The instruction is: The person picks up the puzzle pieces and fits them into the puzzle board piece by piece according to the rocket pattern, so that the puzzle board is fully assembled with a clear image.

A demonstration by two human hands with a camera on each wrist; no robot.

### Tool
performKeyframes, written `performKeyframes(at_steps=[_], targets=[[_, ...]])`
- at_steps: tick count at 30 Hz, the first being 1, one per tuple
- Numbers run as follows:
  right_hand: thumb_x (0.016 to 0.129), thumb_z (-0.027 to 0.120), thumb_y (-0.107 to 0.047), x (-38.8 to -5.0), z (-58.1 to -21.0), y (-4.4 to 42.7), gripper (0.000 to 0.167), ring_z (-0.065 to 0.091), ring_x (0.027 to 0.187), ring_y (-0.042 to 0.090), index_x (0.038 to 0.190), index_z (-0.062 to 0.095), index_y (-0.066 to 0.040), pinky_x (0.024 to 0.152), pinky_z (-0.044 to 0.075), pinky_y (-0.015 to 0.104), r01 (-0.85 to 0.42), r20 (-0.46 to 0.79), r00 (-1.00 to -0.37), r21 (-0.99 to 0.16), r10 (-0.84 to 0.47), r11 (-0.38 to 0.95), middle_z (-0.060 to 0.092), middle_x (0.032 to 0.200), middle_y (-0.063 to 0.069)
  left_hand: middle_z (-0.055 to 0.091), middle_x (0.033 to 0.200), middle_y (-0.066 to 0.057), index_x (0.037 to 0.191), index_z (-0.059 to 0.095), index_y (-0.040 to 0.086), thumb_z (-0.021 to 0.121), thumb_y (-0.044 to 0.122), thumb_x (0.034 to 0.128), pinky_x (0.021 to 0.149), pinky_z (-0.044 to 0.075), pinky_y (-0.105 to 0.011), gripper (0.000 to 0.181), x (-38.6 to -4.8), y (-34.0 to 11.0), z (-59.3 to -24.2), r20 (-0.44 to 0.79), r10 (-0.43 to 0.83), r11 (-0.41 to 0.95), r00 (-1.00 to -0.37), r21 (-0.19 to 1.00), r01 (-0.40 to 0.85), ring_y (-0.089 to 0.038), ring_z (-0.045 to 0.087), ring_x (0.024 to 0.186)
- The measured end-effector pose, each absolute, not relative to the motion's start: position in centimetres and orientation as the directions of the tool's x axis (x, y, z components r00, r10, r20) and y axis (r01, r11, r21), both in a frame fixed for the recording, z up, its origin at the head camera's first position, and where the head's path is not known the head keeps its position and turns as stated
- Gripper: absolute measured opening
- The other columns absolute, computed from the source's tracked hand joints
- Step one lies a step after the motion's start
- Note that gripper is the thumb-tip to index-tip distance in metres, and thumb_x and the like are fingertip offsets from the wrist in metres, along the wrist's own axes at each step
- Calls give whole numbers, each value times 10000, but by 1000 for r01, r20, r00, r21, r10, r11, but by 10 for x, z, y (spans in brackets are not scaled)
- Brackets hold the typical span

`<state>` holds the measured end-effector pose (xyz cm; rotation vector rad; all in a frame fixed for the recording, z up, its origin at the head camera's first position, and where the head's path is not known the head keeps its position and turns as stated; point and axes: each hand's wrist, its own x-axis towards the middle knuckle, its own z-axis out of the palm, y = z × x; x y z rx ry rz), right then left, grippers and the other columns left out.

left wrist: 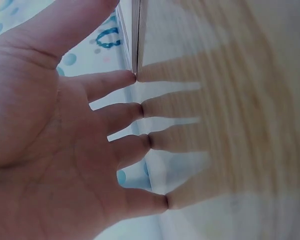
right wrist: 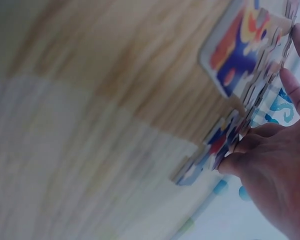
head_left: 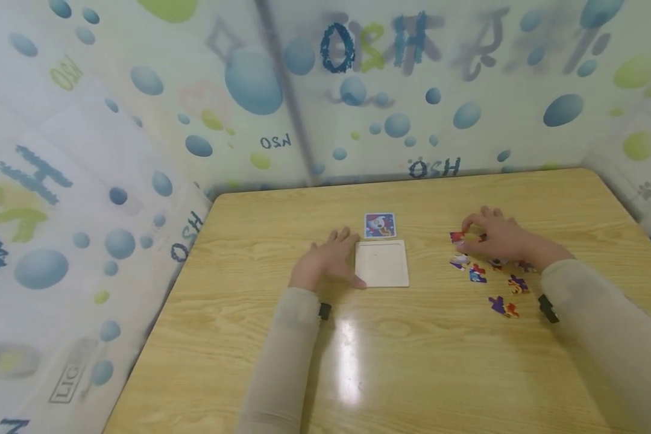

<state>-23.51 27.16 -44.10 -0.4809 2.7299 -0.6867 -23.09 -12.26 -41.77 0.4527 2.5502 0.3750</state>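
A: What is the right hand point(head_left: 499, 238) up to?

B: It bends over some jigsaw pieces. The thumb and first finger are right at a red jigsaw piece point(head_left: 456, 237). Whether they pinch it, nobody can tell from these views.

A: And the left hand point(head_left: 330, 258)?

B: Its fingers are spread wide, tips down on the wooden table point(head_left: 222, 337), holding nothing. The thumb tip is at the near left corner of the white puzzle tray point(head_left: 381, 264).

A: How could the person lift that piece well?

B: It looks thin, so a soft pinch on two side edges should work best. Nudging it away from the others first may stop them tagging along. The left hand could lightly guard the tray so it doesn't slip.

A: Where is the red piece, then?

B: At the tips of the right thumb and first finger, on the left side of the bunch. A blue and red piece point(head_left: 478, 273) lies a bit nearer the person. Other bits are partly hidden under the palm.

A: And farther out?

B: The tray is well apart, to the left. A picture card point(head_left: 380, 225) lies just past its far edge.
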Motion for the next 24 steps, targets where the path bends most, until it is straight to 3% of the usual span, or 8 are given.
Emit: performKeyframes(at_steps=[8, 11, 15, 19, 24], targets=[[1003, 703, -506, -237, -444, 268, 448, 386, 1174, 502, 1221, 587, -132, 893, 351, 711, -286, -157, -913, -409, -375, 867, 474, 1162, 222, -1, 1821, -93, 1683, 280, 171, 934, 569, 743, 1290, 47, -776, 1212, -229, -121, -419, -434, 381, 907, -817, 347, 239, -381, -22, 1685], [1008, 696, -503, -237, -441, 266, 445, 411, 1263, 591, 1226, 599, -127, 956, 371, 823, -309, -150, -911, -367, -383, 877, 514, 1328, 307, 28, 1818, -111, 1661, 320, 146, 948, 532, 739, 1314, 84, -732, 1181, -226, -118, -415, -445, 371, 914, -815, 329, 237, -397, 2, 1683], [995, 714, -500, -236, -434, 263, 449, 510, 1277, 556, 1186, 640, -100, 1034, 332, 893, -349, -138, -906, -292, -400, 891, 554, 1426, 303, 56, 1813, -140, 1647, 349, 128, 942, 487, 761, 1326, 112, -707, 1125, -223, -113, -412, -456, 365, 920, -812, 311, 239, -429, 30, 1676], [995, 708, -515, -239, -423, 256, 512, 649, 1114, 388, 1208, 657, -52, 981, 507, 723, -337, -127, -916, -266, -380, 903, 671, 1273, 215, 66, 1810, -155, 1654, 349, 130, 929, 478, 784, 1316, 118, -722, 1102, -222, -110, -413, -457, 364, 924, -811, 290, 251, -444, 41, 1673], [1008, 696, -504, -240, -402, 230, 575, 671, 984, 292, 1295, 621, -12, 841, 593, 509, -269, -105, -934, -426, -342, 864, 697, 1171, 177, 99, 1808, -149, 1676, 336, 162, 932, 468, 785, 1320, 146, -708, 1115, -220, -109, -411, -451, 355, 929, -819, 265, 256, -442, 70, 1672]])
